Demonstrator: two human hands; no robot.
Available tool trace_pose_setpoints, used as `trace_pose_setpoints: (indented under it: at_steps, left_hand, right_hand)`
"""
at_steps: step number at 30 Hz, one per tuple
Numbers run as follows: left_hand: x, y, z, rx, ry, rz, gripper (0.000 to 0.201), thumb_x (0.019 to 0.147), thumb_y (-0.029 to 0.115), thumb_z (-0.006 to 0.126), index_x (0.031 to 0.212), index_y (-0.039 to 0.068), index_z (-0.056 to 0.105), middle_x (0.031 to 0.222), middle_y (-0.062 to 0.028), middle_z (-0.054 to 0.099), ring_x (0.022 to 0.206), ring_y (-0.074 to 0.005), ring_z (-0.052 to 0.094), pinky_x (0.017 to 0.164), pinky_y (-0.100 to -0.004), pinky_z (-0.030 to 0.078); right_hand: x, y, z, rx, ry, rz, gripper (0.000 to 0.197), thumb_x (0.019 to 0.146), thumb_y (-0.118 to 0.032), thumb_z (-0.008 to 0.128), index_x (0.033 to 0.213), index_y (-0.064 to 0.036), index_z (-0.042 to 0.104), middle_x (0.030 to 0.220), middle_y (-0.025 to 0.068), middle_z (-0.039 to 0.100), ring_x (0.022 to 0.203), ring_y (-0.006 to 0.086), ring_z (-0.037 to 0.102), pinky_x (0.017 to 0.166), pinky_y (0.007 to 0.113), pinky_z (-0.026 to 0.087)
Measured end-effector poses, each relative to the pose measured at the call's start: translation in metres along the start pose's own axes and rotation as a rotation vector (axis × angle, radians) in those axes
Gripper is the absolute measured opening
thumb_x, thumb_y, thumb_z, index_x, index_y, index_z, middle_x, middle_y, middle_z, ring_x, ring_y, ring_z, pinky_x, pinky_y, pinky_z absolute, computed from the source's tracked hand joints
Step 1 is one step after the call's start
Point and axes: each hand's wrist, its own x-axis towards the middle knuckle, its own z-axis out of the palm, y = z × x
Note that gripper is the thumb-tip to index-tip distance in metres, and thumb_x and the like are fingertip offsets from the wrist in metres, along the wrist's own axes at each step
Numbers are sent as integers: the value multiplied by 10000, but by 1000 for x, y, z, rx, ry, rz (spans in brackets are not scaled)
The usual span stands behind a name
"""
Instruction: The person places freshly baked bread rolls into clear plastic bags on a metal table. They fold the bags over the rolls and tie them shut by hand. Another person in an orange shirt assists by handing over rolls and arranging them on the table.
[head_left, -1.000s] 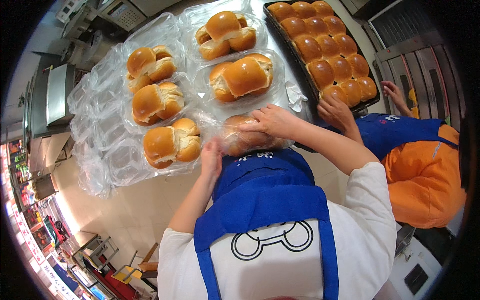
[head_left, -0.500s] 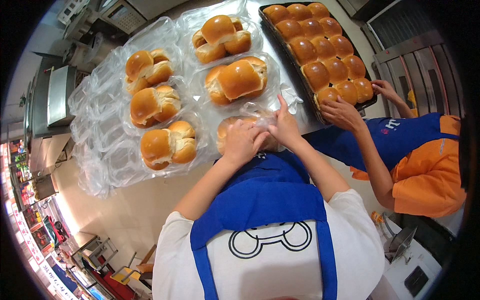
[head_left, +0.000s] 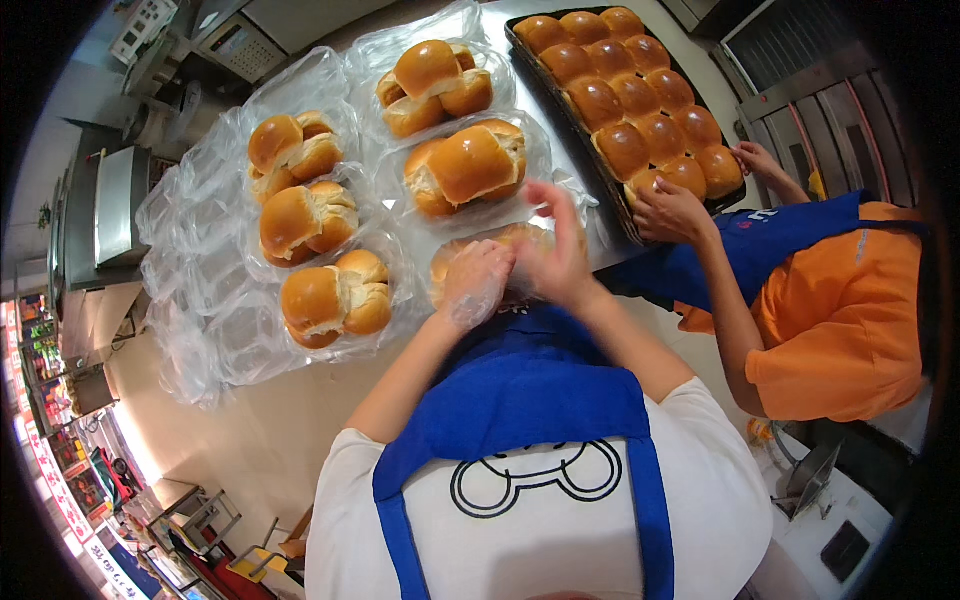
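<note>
Close to my apron, at the table's near edge, lies a bun cluster in a clear plastic bag [head_left: 443, 262], largely covered by my hands. My left hand [head_left: 478, 278] is closed on gathered film of that bag, which bunches against my palm and wrist. Just beside it, my right hand [head_left: 562, 258] is raised with its fingers apart, somewhat blurred, and nothing shows in it. Beyond my hands sits another bun cluster [head_left: 470, 168] on clear plastic, with a further cluster [head_left: 430, 85] behind it.
To the left, several bun clusters [head_left: 338, 298] rest on crumpled clear plastic bags [head_left: 205, 260] spread over the metal table. At right a co-worker's hands [head_left: 672, 212] touch buns at the near end of a dark baking tray [head_left: 548, 80]. The co-worker wears a blue apron and orange top [head_left: 830, 320].
My right hand has come off the bag film and opened, lifting slightly. My left hand stays at the bag. The co-worker's hands still work at the tray's near end.
</note>
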Motion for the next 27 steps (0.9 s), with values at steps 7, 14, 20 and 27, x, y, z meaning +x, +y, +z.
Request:
trace_pose_setpoints:
  at_steps: [7, 14, 20, 27]
  left_hand:
    - [8, 17, -8, -100, 70, -306, 175, 928, 201, 502, 985, 84, 619, 964, -147, 630, 914, -374, 594, 805, -452, 467]
    - [15, -19, -2, 59, -329, -223, 295, 982, 303, 441, 959, 77, 629, 853, -169, 673, 793, -345, 648, 718, -421, 493]
    - [35, -24, -37, -472, -579, -395, 352, 957, 378, 566, 881, 41, 628, 780, -21, 598, 750, -116, 548, 709, -294, 475]
    - [14, 13, -49, 314, -253, 214, 125, 722, 179, 674, 825, 112, 654, 810, -40, 615, 768, -230, 610, 643, -360, 486]
  right_hand:
    - [-12, 51, -21, 368, -426, 659, 159, 870, -147, 680, 963, -20, 660, 846, 20, 652, 722, 101, 579, 663, 242, 470]
    - [-34, 12, -14, 851, -655, 891, 160, 847, -135, 726, 949, -24, 673, 841, 52, 679, 704, 110, 635, 652, 250, 533]
    - [-75, 34, -3, 413, -780, 692, 116, 832, -129, 714, 873, -23, 690, 792, 29, 691, 713, 123, 645, 665, 268, 521]
    - [-43, 33, -10, 225, -288, 464, 143, 885, -161, 637, 927, -28, 670, 811, 11, 671, 738, 71, 594, 688, 259, 495]
